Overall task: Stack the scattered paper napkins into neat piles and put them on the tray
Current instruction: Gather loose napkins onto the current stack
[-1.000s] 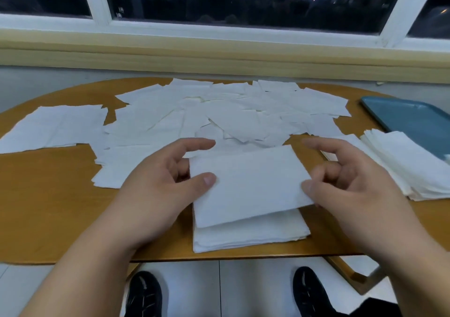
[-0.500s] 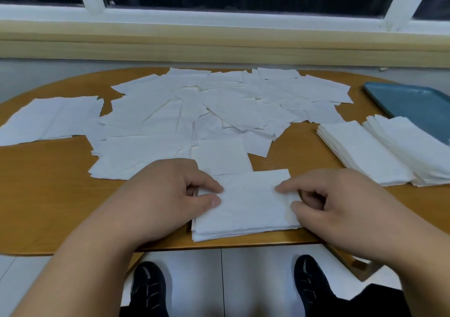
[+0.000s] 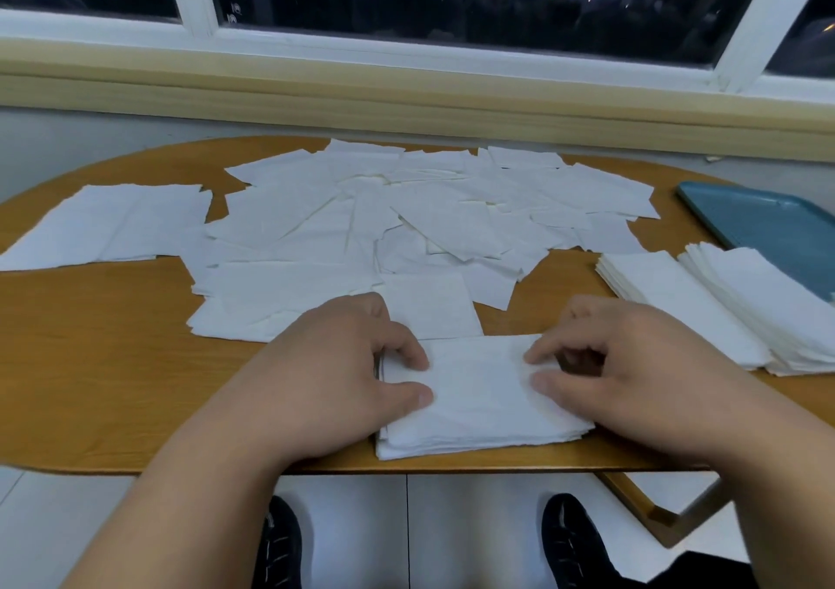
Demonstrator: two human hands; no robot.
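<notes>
A small pile of white napkins (image 3: 479,412) lies at the table's front edge. My left hand (image 3: 343,371) grips its left end, thumb and forefinger curled onto the top sheet. My right hand (image 3: 632,371) holds the right end the same way, with curled fingers on top. Several loose napkins (image 3: 406,222) lie scattered over the middle of the table. Two stacked piles (image 3: 705,303) sit at the right, beside the blue tray (image 3: 777,222), and the outer pile overlaps the tray's near edge.
The wooden table (image 3: 99,362) is oval, with its front edge just under the pile. A flat group of napkins (image 3: 113,222) lies apart at the far left. A wall and window sill run behind the table. My dark shoes (image 3: 280,548) show on the floor below.
The napkin I held up between both hands has come down onto the front pile. Both hands have closed in over the pile's ends.
</notes>
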